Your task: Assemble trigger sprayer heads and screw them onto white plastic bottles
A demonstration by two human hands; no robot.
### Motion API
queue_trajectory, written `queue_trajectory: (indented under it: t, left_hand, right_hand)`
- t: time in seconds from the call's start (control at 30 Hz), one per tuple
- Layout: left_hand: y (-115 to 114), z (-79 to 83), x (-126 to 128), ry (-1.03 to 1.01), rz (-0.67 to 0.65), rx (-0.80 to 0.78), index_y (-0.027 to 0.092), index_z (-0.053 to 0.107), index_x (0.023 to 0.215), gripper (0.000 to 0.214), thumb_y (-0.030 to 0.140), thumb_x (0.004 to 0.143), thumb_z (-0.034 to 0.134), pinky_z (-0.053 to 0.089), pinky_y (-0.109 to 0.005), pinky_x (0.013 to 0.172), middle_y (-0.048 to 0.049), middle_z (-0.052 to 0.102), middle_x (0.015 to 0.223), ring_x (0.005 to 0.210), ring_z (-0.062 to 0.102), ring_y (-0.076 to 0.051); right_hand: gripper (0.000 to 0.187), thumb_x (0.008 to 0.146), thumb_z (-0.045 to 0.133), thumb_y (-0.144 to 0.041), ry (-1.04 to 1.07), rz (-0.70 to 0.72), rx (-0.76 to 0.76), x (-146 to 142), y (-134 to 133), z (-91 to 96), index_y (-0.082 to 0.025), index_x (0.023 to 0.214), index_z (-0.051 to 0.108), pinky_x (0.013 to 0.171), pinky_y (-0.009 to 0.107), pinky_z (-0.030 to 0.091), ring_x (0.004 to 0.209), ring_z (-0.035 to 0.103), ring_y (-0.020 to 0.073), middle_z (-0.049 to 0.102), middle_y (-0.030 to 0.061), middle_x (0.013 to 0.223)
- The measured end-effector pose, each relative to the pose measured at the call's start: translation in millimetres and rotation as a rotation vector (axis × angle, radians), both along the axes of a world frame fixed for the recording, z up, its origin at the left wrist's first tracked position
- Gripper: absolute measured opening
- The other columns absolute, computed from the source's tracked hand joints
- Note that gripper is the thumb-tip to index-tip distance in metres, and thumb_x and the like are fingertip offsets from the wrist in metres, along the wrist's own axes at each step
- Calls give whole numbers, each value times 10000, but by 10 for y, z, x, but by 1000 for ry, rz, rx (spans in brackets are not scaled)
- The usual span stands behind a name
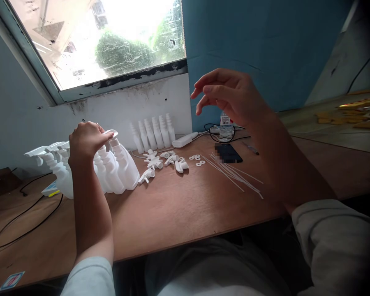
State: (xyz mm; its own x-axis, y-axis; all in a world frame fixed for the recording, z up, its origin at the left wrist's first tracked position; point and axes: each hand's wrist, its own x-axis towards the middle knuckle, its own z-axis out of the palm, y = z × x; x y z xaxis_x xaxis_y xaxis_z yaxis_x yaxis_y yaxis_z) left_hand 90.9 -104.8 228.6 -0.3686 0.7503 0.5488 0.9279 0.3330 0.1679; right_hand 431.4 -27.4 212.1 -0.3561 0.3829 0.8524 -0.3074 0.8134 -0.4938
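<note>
My left hand (85, 142) is closed around the trigger head of a white spray bottle (125, 164), the rightmost of a row of assembled spray bottles (58, 168) standing on the wooden table (179, 213). My right hand (228, 96) hovers in the air above the table's far side, fingers apart and loosely curled, holding nothing. Below it lie loose white trigger heads (165, 161), small white rings (197, 160) and thin white dip tubes (234, 174).
A row of empty white bottles (152, 133) stands against the wall under the window. A dark phone (228, 153), a small water bottle (225, 125) and black cables (24, 222) also lie on the table. A yellow-strewn surface (351, 113) is at the right.
</note>
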Motion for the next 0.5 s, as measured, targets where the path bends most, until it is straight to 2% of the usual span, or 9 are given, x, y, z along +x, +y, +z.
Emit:
queue_trajectory:
  t: [0.1, 0.27, 0.37, 0.5]
  left_hand:
    - [23, -8, 35, 56, 67, -19, 217, 669, 653, 346, 543, 734, 586, 433, -345, 743, -39, 624, 668, 662, 538, -217]
    - [-2, -22, 68, 74, 84, -27, 217, 705, 698, 427, 615, 754, 559, 487, -408, 831, -55, 614, 689, 735, 576, -246]
    - [-6, -30, 69, 79, 98, 26, 219, 738, 815, 443, 629, 752, 582, 500, -439, 848, -63, 620, 722, 795, 601, -271]
    - [-12, -44, 54, 73, 133, 149, 212, 731, 961, 409, 557, 779, 609, 509, -479, 845, -78, 649, 788, 840, 625, -293]
  right_hand:
    - [179, 838, 733, -261, 1, -22, -9, 5, 4, -1, -128, 955, 706, 663, 380, 614, 761, 655, 190, 656, 62, 889]
    - [227, 827, 745, -316, -18, -43, -33, 8, 30, -1, -116, 926, 701, 645, 378, 609, 685, 649, 176, 659, 71, 870]
    - [253, 798, 767, -338, -27, -61, -46, 1, 46, 0, -116, 902, 702, 626, 372, 601, 635, 643, 170, 660, 74, 858]
    - [281, 788, 775, -353, -45, -90, -60, 1, 64, 2, -103, 887, 694, 607, 372, 590, 603, 645, 168, 664, 76, 851]
